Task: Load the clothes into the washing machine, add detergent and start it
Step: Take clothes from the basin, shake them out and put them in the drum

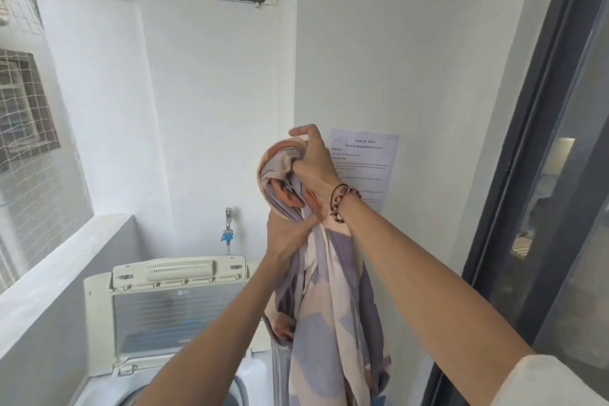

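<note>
A long cloth point(324, 323) patterned in lilac, cream and orange hangs in front of me, bunched at its top. My right hand point(313, 165) grips the bunched top, wrist wearing bead bracelets. My left hand point(286, 234) clasps the cloth just below that. The cloth's tail drops toward the right side of a white top-loading washing machine point(99, 386). The machine's lid point(171, 310) stands raised, and part of the drum opening point(131, 397) shows at the bottom edge.
A water tap point(228, 224) with a blue fitting sits on the wall behind the machine. A printed sheet point(369, 155) is stuck to the white wall. A grey ledge point(59, 270) runs along the left under netting. A dark-framed glass door point(540, 175) is at the right.
</note>
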